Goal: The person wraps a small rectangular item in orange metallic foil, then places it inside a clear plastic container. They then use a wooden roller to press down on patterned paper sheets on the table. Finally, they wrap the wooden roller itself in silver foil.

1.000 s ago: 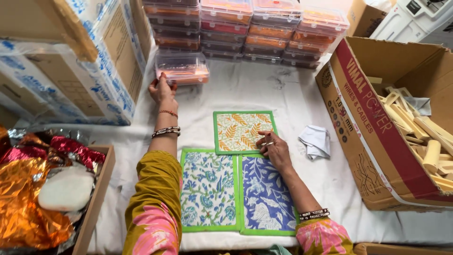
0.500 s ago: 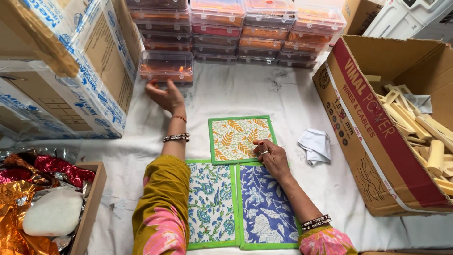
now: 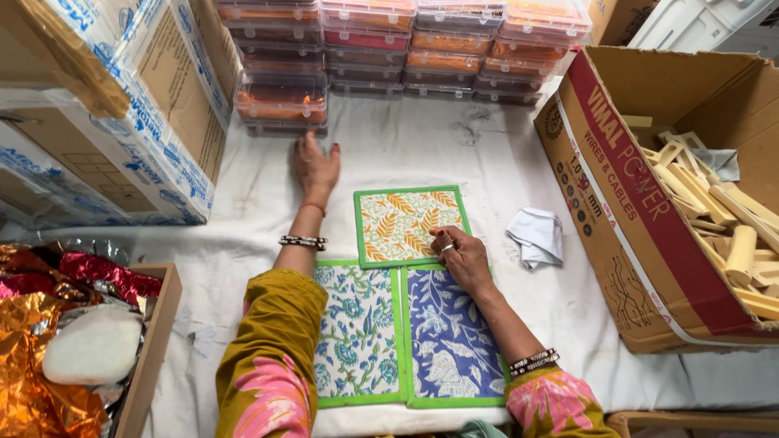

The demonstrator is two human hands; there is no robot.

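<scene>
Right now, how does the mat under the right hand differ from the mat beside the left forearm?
The cream mat shows orange and green leaves; the pale mat shows blue and green flowers. The cream mat looks smaller and lies farther away, with the right hand resting on its corner; the pale mat is untouched. Both have green borders.

Left hand point(image 3: 316, 166) outstretched, fingers spread flat; right hand point(image 3: 464, 257) palm-down, fingers curled.

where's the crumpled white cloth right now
In the head view, the crumpled white cloth lies on the white table cover, right of the orange leaf-print mat and just left of the big cardboard box.
</scene>
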